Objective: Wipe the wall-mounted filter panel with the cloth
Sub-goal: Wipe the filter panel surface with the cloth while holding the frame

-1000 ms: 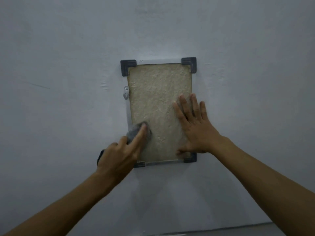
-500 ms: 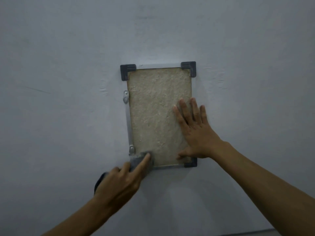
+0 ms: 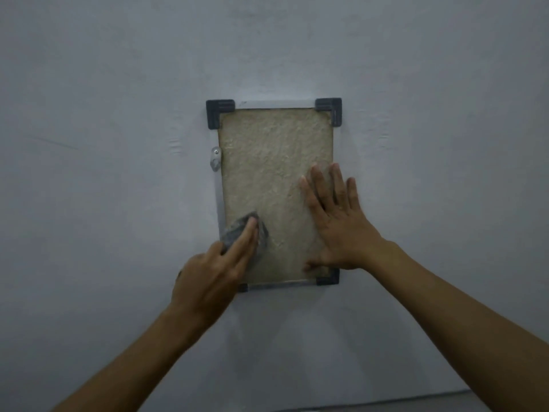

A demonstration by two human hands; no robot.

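Left hand (image 3: 214, 272): closed on grey cloth (image 3: 237, 230), pressed to filter panel (image 3: 273, 173) at its lower-left. Right hand (image 3: 335, 224): open, flat on the panel's lower-right, bracing. Risk, judged: hard rubbing may tear the fibrous pad or loosen the left-edge clip (image 3: 215, 162) on the wall (image 3: 118, 114).

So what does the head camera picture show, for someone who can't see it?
A left hand presses a grey cloth on the lower left of a beige filter panel on a grey wall. The right hand lies flat on its right side.

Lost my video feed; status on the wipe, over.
Left hand presses cloth on filter panel, lower left. Right hand flat, bracing right edge. Nothing in the way.
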